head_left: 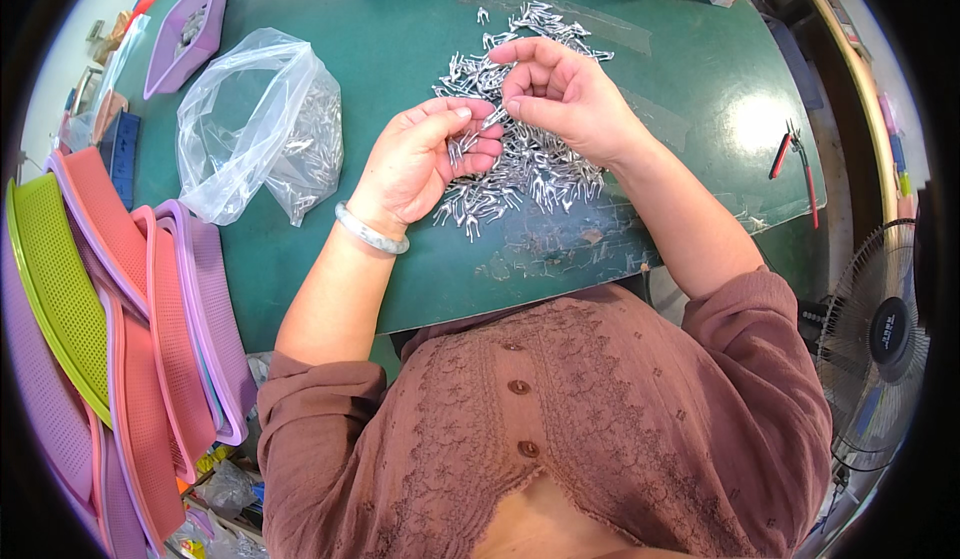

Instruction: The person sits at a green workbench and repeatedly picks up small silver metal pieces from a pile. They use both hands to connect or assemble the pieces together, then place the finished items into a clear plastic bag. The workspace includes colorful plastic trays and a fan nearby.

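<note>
A heap of small, silver, forked metal pieces [560, 174] lies on the green tabletop in front of me. Over its left side my left hand [425, 149] is curled, palm partly up, with a few of these pieces resting in its fingers. My right hand [570, 99] hovers over the heap's upper part, its thumb and fingers pinched together close to the left fingertips. A forked piece [495, 116] shows between the two hands at the right thumb tip. Both hands are nearly touching.
A clear plastic bag [250, 109] holding similar pieces stands left on the green table [400, 9]. Beyond it sits a purple basket [190, 29]. Red-handled pliers [795, 154] lie at the right. Stacked coloured baskets [120, 309] crowd the lower left; a fan [880, 329] stands lower right.
</note>
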